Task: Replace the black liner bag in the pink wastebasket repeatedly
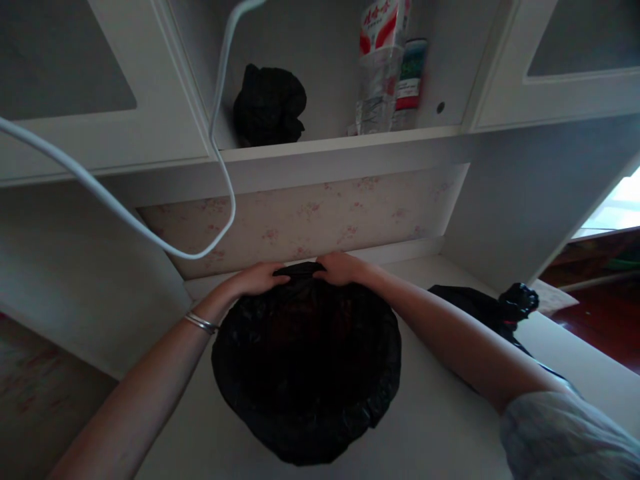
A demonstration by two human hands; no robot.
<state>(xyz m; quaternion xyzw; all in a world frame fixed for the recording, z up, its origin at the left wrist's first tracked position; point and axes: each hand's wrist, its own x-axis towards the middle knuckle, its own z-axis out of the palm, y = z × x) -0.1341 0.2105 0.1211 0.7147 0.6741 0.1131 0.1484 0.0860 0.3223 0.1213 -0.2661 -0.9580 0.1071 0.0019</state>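
Observation:
A round bin lined with a black trash bag (310, 427) stands on the white surface in front of me, its mouth facing up. The bag is folded over the rim all round and covers the bin. At the far rim my left hand (260, 277) grips the bag's edge, thumb inside and fingers over the outer side. Close beside it, my right hand (340, 268) pinches the same edge a little further right. A short fold of plastic stretches between the two hands. The fingers behind the rim are hidden.
A tied black bag (517, 303) lies right of my right forearm on the white counter (430, 433). Above, a shelf (330, 148) holds a crumpled black bag (270, 103), a plastic bottle (380, 73) and a can (411, 73). A white cable (227, 180) hangs at upper left.

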